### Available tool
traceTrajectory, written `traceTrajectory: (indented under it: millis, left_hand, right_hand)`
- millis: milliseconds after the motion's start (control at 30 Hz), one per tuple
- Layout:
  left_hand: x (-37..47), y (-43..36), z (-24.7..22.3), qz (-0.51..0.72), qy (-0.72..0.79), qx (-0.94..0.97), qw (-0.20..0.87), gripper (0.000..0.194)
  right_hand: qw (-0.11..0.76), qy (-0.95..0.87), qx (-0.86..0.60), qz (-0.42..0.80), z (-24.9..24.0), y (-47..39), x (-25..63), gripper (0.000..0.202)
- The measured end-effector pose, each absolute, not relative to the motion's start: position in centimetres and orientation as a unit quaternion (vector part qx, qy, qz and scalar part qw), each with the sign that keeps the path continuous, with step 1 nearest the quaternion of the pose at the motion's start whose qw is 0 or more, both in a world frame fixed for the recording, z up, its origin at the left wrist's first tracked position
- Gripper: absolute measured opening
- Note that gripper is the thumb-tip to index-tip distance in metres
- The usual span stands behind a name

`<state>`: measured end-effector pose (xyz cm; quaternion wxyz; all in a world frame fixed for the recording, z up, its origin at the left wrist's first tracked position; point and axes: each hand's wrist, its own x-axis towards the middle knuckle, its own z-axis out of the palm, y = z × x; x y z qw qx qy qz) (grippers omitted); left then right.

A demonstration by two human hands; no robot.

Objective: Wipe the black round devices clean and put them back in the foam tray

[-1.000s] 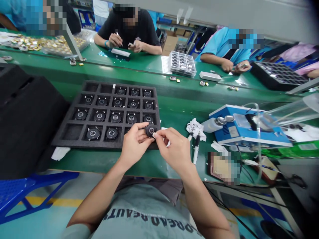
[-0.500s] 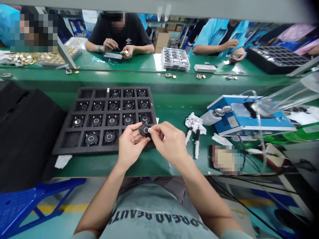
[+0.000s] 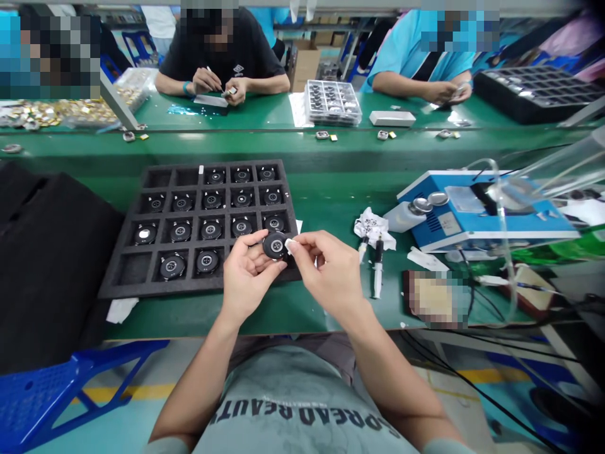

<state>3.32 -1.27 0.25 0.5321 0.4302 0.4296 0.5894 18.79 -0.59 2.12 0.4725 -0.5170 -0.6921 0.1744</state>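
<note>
My left hand (image 3: 250, 268) grips a round black smartwatch body (image 3: 274, 245) by its edge, its sensor back facing up. Close by its right side, my right hand (image 3: 328, 265) pinches a small white piece (image 3: 289, 246), perhaps a wipe or swab; whether it touches the watch I cannot tell. Both hands are over the front right corner of a black foam tray (image 3: 127, 291). Most of the tray's compartments hold similar watch bodies, such as this one (image 3: 172, 266), back side up.
To the right are two syringes (image 3: 378, 277), a crumpled white tissue (image 3: 373, 227), a white dispenser bottle (image 3: 401, 217) and a blue machine (image 3: 491, 211) with cables. A stack of black foam (image 3: 51, 252) stands at left. Co-workers (image 3: 222, 57) sit across the green bench.
My right hand has drawn slightly right, so the white piece now sits off the watch's centre, at its right edge. The view has shifted a little.
</note>
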Motion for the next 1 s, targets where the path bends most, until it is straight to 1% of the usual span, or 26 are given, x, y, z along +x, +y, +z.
traceTrajectory:
  millis: [200,333,500,667,800,1000]
  left_hand:
    - [3.4,-1.4,0.1,0.588,0.425,0.432,0.535,0.063]
    - [3.4,-1.4,-0.5,0.566,0.433,0.457,0.532,0.06]
    - [3.3,-1.5,-0.8,0.548,0.427,0.498,0.519,0.058]
    - [3.3,-1.6,-1.0,0.551,0.428,0.493,0.521,0.059]
    - [3.2,-1.5,-1.2,0.548,0.422,0.51,0.511,0.058]
    - [3.1,-1.5,-1.2,0.544,0.426,0.515,0.507,0.061]
  right_hand:
    - [0.45,-0.712,-0.511,0.171,1.8,-0.6,19.0,0.012]
    - [0.431,-0.742,-0.501,0.11,2.0,0.0,19.0,0.013]
    - [0.35,-0.824,-0.442,0.048,2.8,0.6,19.2,0.023]
    - [0.34,-0.824,-0.453,-0.019,3.2,0.6,19.7,0.019]
    - [0.297,-0.862,-0.409,-0.037,3.2,0.4,19.4,0.024]
    - [0.305,-0.844,-0.436,-0.073,3.1,0.6,19.7,0.023]
